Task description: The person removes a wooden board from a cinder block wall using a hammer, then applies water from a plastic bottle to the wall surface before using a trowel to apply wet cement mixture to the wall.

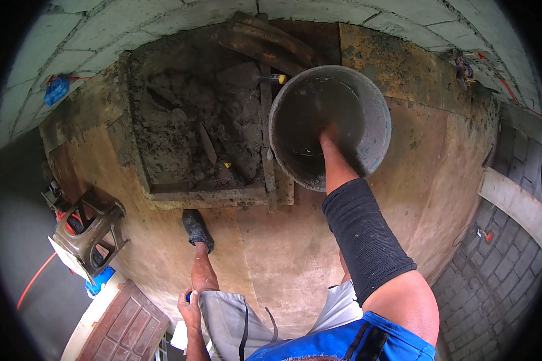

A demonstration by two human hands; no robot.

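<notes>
My right arm, in a dark ribbed sleeve, reaches down into a large round grey bucket (374, 123). Murky water (307, 111) fills much of it. The fingers of my right hand (327, 133) are hidden under the surface, so whatever they touch cannot be seen. Beside my left thigh, my left hand (190, 310) is closed, with a small blue bit showing at its top; what it belongs to is unclear. Left of the bucket is a shallow wooden mixing tray (211, 197) of wet grey mortar (174, 135). A pointed trowel (208, 145) lies on the mortar.
A yellow-and-black tool handle (273, 79) sticks over the tray's right edge. Behind lies a curved, rusty piece (268, 43) against the block wall (132, 24). A brown plastic stool (90, 231) and a panelled brown board (123, 325) stand at left. Stained plywood (271, 253) covers the floor.
</notes>
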